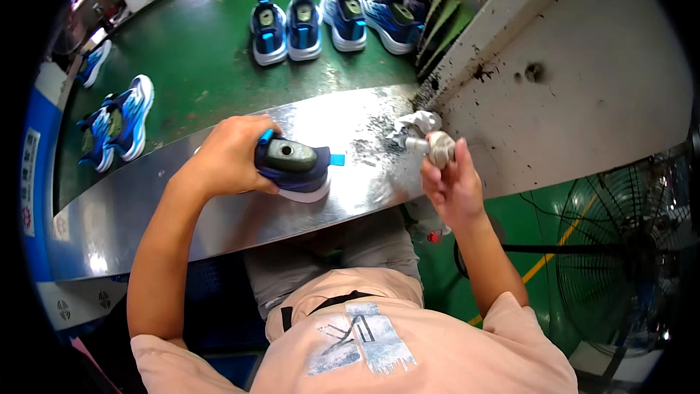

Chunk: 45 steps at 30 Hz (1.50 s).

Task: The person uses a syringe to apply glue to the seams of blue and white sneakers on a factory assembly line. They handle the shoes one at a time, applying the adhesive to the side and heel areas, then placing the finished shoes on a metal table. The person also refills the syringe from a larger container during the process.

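My left hand is wrapped around a dark blue sneaker with a white sole, held at the metal table edge. A green shoe last with a round hole in its top fills the shoe's opening. Bright blue tabs stick out at both sides of the collar. To the right, my right hand grips a small tool with a rounded beige body and a pale stub pointing left; its exact kind is unclear. Just behind that tool lies a crumpled white cloth or paper on the black-stained metal.
Beyond the metal strip runs a green conveyor belt. Several blue sneakers stand at its far side, and more sneakers lie at the left. A stained pale panel rises on the right. Below it stands a black fan.
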Motion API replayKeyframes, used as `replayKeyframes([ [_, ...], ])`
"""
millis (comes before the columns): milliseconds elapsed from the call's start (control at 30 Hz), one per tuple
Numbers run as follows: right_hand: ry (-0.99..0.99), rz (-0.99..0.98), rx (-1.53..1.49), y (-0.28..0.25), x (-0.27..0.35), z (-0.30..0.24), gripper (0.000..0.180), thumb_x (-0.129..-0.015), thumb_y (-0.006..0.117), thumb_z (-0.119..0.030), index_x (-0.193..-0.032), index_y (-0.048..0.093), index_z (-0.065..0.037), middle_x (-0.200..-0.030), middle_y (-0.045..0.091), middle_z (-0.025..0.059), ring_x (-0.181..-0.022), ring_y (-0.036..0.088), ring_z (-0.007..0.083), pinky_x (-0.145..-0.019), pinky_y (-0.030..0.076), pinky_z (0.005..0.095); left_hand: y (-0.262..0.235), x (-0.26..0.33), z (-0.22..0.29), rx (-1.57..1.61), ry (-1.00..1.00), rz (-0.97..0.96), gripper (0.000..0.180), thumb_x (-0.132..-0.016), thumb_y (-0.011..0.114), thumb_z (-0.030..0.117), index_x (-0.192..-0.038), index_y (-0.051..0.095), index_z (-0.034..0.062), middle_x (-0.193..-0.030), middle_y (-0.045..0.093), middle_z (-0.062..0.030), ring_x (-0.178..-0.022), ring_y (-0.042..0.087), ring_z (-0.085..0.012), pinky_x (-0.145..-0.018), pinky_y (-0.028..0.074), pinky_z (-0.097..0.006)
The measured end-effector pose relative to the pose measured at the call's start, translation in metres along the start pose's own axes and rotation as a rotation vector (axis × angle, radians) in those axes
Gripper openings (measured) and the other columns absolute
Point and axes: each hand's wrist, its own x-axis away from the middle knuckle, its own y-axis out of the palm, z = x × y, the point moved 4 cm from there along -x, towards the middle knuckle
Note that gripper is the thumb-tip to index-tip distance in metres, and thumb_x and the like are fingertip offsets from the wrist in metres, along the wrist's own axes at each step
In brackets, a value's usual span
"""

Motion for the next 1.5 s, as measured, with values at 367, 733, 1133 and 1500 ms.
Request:
replayKeyframes([
  [367,-0.01,0.03,0.829,-0.007,0.002,0.024,0.034,-0.097,0.051,-0.029,-0.123,0.049,-0.007,-0.088,0.053,-0.0021,-0.068,0.043,0.0021,-0.057,0.034,0.0165,0.039,0.084,0.064,-0.177,0.039,0.212,0.07,-0.049,0.083,0.016,-0.112,0.059,-0.0035,-0.115,0.061,-0.0181,-0.109,0.058,-0.0386,-0.095,0.046,-0.049],
  [733,-0.105,0.001,1.18,0.001,-0.006,0.026,0.035,-0.094,0.058,-0.026,-0.12,0.05,-0.005,-0.085,0.061,0.0043,-0.074,0.055,0.0096,-0.067,0.046,0.025,0.057,0.105,0.064,-0.162,0.02,0.463,0.026,-0.075,0.064,0.013,-0.095,0.066,-0.0029,-0.101,0.065,-0.0161,-0.095,0.062,-0.032,-0.088,0.051,-0.046],
  [1133,-0.162,0.048,1.205,-0.004,-0.01,0.025,0.036,-0.094,0.058,-0.029,-0.119,0.051,-0.004,-0.083,0.061,0.0046,-0.071,0.054,0.01,-0.066,0.046,0.0256,0.044,0.085,0.071,-0.348,-0.056,0.349,0.028,-0.075,0.061,0.009,-0.099,0.065,-0.0046,-0.099,0.065,-0.0166,-0.094,0.064,-0.0323,-0.087,0.052,-0.044],
  [1500,0.093,0.018,0.781,0.06,-0.008,0.019,0.052,-0.091,0.056,-0.047,-0.119,0.049,-0.004,-0.07,0.048,-0.0017,-0.055,0.037,0.0038,-0.046,0.026,0.0175,0.063,0.11,0.067,-0.157,0.017,0.507,0.02,-0.08,0.058,0.005,-0.097,0.066,-0.002,-0.099,0.066,-0.0174,-0.098,0.064,-0.0316,-0.087,0.052,-0.044],
])
